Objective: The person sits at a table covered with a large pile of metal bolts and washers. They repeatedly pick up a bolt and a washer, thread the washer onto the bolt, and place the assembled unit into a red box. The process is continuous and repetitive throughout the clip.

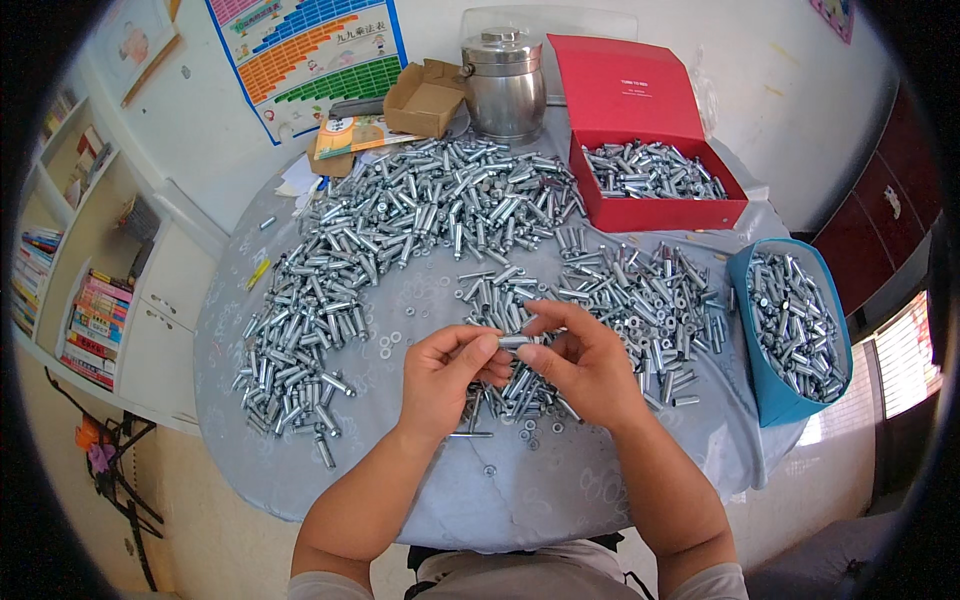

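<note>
Above the middle of the table I hold a metal expansion bolt [514, 341] lying level between my hands. The thumb and fingers of my left hand [450, 368] pinch its left end. My right hand [585, 365] is curled round the other end, thumb below and forefinger above. Beneath and beyond my hands lie loose silver metal sleeves and bolts [500, 290]. Several small washers [387, 347] are scattered to the left of my left hand, and more washers [530, 430] lie nearer me. A thin metal rod [470, 435] rests just below my hands.
A large heap of expansion bolts [430, 195] curves along the table's far and left sides. A red box [660, 215] and a blue container [790, 405], both full of metal parts, stand at the right. Behind are a steel pot [505, 95] and a cardboard box [425, 100].
</note>
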### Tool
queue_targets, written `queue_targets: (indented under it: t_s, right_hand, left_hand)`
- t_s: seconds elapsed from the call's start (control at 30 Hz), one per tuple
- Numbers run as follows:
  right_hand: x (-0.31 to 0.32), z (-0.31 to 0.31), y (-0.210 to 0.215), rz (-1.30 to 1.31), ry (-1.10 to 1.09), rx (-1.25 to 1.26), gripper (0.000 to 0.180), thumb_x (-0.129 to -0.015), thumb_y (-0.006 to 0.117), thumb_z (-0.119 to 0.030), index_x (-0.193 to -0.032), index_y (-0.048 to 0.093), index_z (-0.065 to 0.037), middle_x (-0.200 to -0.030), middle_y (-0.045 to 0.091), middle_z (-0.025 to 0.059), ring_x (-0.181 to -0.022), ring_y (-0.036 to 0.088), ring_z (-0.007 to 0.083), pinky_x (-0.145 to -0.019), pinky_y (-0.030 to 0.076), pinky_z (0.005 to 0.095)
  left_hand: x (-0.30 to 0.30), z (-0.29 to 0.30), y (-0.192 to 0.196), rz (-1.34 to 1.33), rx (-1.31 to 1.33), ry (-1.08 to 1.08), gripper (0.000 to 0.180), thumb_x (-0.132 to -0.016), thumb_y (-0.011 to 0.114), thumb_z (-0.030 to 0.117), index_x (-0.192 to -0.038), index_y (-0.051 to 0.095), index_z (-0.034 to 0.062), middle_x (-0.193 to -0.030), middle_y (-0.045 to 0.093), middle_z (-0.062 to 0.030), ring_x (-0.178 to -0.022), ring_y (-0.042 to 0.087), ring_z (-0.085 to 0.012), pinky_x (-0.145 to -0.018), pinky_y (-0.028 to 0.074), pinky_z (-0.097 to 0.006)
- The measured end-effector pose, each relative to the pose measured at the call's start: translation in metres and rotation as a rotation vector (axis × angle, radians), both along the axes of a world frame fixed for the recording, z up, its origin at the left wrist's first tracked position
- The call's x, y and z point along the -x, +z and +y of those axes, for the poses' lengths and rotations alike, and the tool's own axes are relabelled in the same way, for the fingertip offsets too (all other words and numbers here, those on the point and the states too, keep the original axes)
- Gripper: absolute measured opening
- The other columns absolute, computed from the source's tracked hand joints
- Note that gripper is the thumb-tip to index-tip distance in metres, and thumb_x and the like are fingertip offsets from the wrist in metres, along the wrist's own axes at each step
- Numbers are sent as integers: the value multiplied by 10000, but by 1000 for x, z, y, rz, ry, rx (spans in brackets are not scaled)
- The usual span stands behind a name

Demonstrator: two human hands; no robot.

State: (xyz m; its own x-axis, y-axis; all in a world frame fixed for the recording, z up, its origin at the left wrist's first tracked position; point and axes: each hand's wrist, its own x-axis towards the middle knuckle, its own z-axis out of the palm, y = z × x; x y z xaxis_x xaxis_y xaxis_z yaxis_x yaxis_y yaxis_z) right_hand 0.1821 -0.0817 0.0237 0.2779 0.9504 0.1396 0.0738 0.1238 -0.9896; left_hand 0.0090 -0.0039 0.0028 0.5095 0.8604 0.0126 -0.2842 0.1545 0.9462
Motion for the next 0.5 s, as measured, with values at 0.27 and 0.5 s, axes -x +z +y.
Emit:
queue_targets:
  t_s: [0.27, 0.5]
  right_hand:
    - [-6, 2, -4, -69, 36, 99, 213, -906, 713, -87, -1095, 667, 0, -930, 667, 53, -697, 569, 84, -640, 471, 237]
    - [1, 2, -4, 44, -32, 36, 210, -914, 707, -92, -1094, 663, 6, -924, 659, 57, -684, 565, 80, -636, 474, 238]
  left_hand:
    - [-1, -1, 1, -1, 4, 18, 211, -975, 628, 145, -1083, 665, -32, -874, 718, -120, -731, 701, -174, -650, 605, -305]
    - [-1, -1, -1, -11, 3, 27, 225, -979, 627, 162, -1090, 663, -30, -875, 717, -117, -730, 703, -178, -651, 605, -299]
